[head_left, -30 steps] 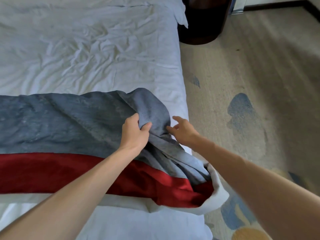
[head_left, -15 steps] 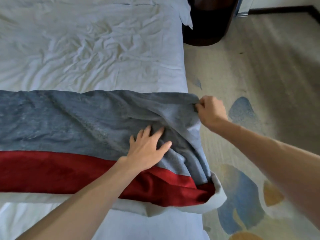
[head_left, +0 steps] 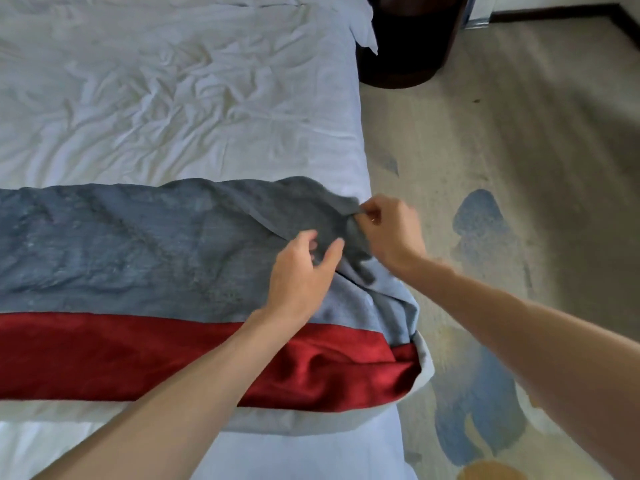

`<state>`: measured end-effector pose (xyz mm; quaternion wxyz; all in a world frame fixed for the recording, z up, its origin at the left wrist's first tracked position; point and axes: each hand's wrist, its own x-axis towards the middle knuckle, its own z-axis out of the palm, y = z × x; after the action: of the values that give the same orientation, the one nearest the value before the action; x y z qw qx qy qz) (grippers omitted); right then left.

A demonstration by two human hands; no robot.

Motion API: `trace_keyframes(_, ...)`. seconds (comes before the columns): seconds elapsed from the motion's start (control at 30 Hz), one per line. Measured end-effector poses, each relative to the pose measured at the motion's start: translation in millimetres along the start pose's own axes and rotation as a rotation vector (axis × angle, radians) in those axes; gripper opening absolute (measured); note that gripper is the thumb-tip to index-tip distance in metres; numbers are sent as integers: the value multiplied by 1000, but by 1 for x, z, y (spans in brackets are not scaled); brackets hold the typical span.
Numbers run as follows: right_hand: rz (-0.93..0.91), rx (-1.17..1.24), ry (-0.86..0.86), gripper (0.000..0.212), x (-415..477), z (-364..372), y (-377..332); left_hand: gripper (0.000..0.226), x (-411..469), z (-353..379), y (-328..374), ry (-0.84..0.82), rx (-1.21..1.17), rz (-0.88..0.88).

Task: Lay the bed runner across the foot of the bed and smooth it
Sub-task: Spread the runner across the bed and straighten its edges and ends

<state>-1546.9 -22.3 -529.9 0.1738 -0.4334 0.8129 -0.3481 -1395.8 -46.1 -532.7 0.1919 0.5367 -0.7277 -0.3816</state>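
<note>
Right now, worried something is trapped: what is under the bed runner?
The white sheet shows beyond the bed runner on both long edges, so it lies on that. Beneath its bunched end, which the right hand pinches, nothing can be seen.

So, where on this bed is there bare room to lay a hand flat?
Bare: the wide sheet beyond the runner's far edge, and a narrow strip on the near side. Crowded: the runner's right end, where the right hand pinches a fold, the left hand close by.
</note>
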Motion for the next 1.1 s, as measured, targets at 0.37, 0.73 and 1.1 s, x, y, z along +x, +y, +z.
trace_keyframes(0.37,280,254,-93,38,-23,-7,44,12,32,15,15,69,-266,-245)
trace_keyframes(0.73,315,0,-367,34,-58,14,66,10,16,3,12,27,-270,-58)
trace_keyframes(1.1,333,-59,54,47,-52,-52,63,79,-23,24,-11,-485,635,96)
